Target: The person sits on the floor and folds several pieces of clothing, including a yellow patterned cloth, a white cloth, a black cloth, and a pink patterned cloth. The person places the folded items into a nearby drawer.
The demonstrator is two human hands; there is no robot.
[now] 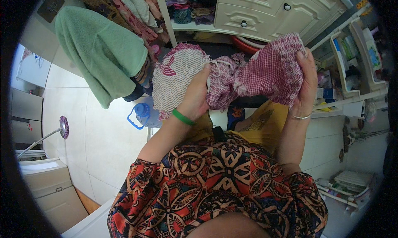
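Observation:
A crinkled red-and-white patterned cloth garment [270,71] is stretched between my two hands, bunched at its middle with a pale drawstring. My left hand [197,96], with a green wristband, grips the gathered part. My right hand [307,79], with a thin bangle, holds the wide far end, its fingers partly hidden behind the fabric. Left of my left hand lies a cream cloth with wavy lines [178,74] and a red edge; whether it joins the garment I cannot tell. A green towel [105,51] drapes over something beside it.
A blue-capped water jug [144,113] stands on the tiled floor below the towel. White drawers [244,12] and an open shelf of folded cloths [199,14] are ahead. A red basin [244,45] sits under them. A rack with bins [346,60] is at right, a mop [63,127] at left.

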